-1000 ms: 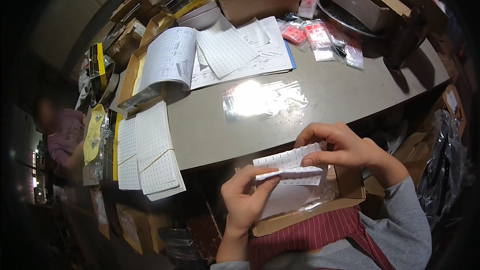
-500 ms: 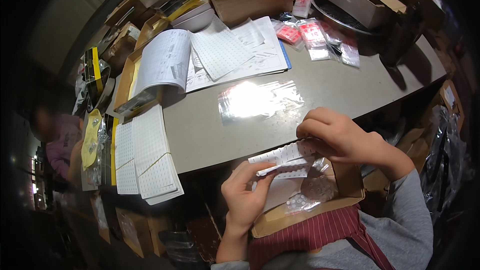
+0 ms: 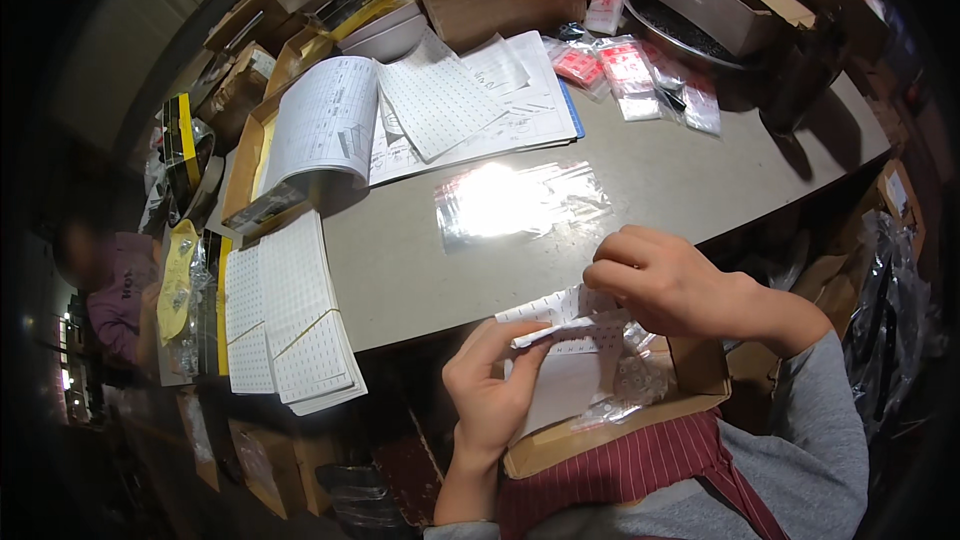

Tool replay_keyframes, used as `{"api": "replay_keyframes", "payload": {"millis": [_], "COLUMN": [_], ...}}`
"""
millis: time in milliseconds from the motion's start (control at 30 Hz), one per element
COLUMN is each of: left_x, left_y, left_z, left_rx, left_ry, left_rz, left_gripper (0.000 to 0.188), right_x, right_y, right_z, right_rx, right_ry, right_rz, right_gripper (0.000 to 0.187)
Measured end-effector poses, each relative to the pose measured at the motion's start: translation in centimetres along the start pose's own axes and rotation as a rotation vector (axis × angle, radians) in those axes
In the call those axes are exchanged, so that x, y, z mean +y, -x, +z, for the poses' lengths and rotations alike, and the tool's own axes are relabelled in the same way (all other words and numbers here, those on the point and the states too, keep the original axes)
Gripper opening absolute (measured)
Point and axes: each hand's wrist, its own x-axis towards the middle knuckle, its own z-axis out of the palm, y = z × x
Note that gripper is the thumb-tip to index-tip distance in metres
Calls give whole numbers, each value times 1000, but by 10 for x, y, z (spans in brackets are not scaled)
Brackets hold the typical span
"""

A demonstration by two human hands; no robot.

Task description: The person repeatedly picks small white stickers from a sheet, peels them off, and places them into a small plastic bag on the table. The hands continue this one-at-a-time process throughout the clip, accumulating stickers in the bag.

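My left hand [image 3: 490, 380] pinches a folded white sheet of small labels [image 3: 565, 328] between thumb and fingers. Rows of tiny dark marks run along it. My right hand [image 3: 665, 285] bends over the sheet's other end, its fingers closed there; the fingertips are partly hidden. Below both hands a shallow cardboard box [image 3: 710, 365] rests against my striped dark red apron [image 3: 620, 455]. Inside lie a white paper [image 3: 565, 395] and a clear bag of small round pieces [image 3: 635, 380].
Flat clear plastic bags [image 3: 520, 202] lie on the grey table [image 3: 400, 285]. Banded label sheets [image 3: 300, 320] overhang its left edge. Farther back are an open booklet [image 3: 325, 120], red-and-white packets [image 3: 630, 75] and a cardboard box [image 3: 505, 5]. Another person [image 3: 125, 285] is at far left.
My right hand has shifted slightly left and down along the label sheet. The sheet's near part has folded over more. My left hand has stayed in place.
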Motion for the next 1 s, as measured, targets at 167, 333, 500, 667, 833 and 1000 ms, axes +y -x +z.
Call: {"api": "replay_keyframes", "payload": {"millis": [167, 333, 500, 667, 833, 1000], "left_x": [-9, -15, -17, -20, -18, -20], "left_y": [-1, -1, -2, 0, 0, -1], "left_z": [-3, -10, -10, -16, -16, -14], "left_rx": [31, 63, 55, 62, 43, 36], "left_ry": [65, 59, 109, 165, 201, 221], "left_rz": [-100, -165, -150, -168, -184, -170], "left_gripper": [18, 20, 17, 17, 16, 16], "right_x": [6, 39, 82, 84, 76, 75], "right_y": [3, -31, -68, -66, -80, -93], "right_z": [-2, -33, -41, -32, -43, -13], "right_rx": [-21, 43, -344, -279, -314, -235], "right_ry": [-30, -360, -249, 111, 14, -195], "right_rz": [-184, 258, 472, 462, 546, 344], "right_gripper": [30, 17, 28, 24, 24, 18]}}
